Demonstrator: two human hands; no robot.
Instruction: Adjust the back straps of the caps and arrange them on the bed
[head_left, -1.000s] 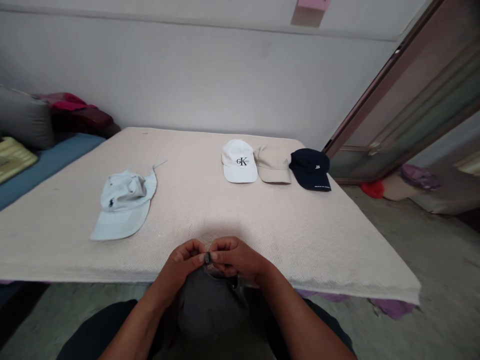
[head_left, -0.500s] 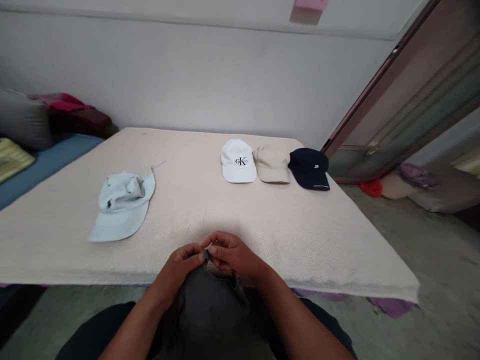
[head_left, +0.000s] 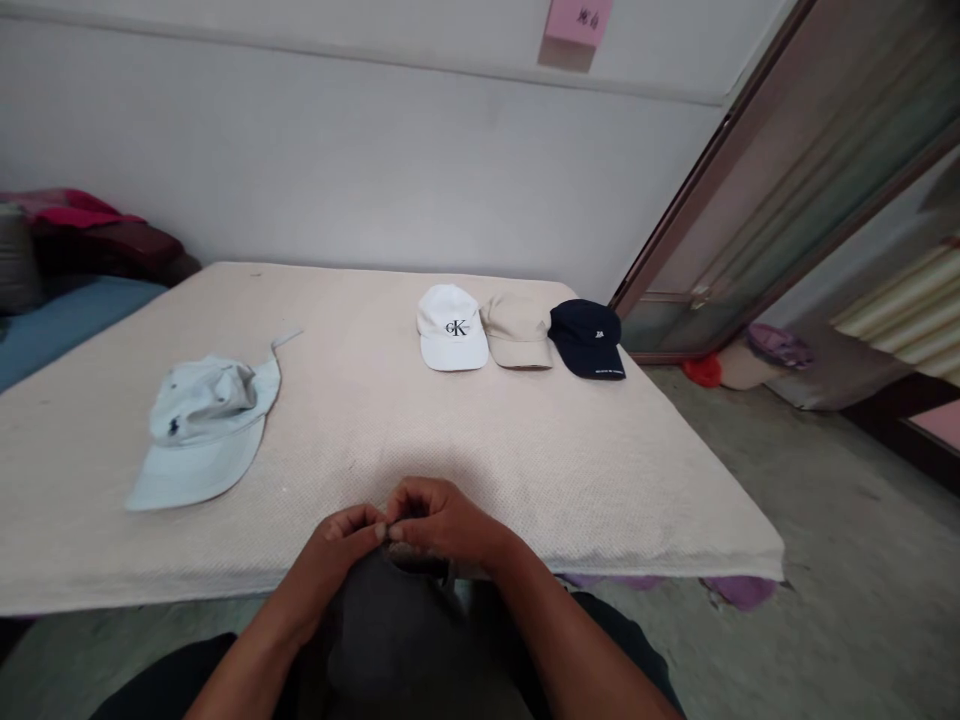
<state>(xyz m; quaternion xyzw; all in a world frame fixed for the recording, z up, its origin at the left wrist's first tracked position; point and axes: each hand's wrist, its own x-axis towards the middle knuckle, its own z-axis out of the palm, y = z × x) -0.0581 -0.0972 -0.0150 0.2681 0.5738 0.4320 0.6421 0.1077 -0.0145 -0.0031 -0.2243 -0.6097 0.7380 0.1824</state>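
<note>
Low in front of me, over my lap, is a dark grey cap (head_left: 397, 620) with its strap opening toward the table. My left hand (head_left: 341, 545) pinches the strap end at the left of that opening. Close against it, my right hand (head_left: 442, 520) grips the strap too, thumb and fingers pressed together; the fingertips hide the fastening. On the left of the table lies a pale blue cap (head_left: 206, 420), its crown dented and its strap loose. Farther back, a white cap (head_left: 451, 330), a beige cap (head_left: 517, 332) and a navy cap (head_left: 589, 338) sit side by side.
A cream textured cover (head_left: 360, 420) spreads over the table up to the grey wall (head_left: 300, 160). At the right is a sliding door frame (head_left: 720, 200), with a red item (head_left: 702, 371) on the floor. Bedding (head_left: 82, 310) lies far left.
The view has turned slightly right, so the caps appear farther left. My hands have drawn closer together on the grey cap's strap, and the strap end shows less between the fingers.
</note>
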